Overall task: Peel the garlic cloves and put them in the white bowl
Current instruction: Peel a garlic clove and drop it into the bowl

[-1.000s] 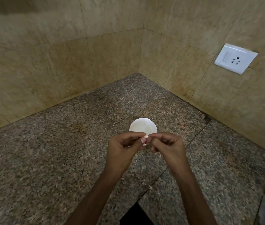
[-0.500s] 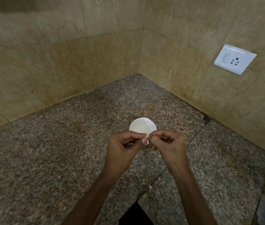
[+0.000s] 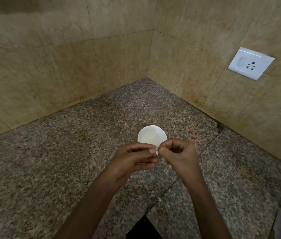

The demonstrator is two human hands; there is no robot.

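Left grip (image 3: 132,157) and right grip (image 3: 179,154) pinched one garlic clove (image 3: 157,150) near the white bowl (image 3: 151,135); light and slippery, it probably peeled best from its tip.

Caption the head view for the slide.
Left hand and right hand peel a garlic clove by the white bowl.
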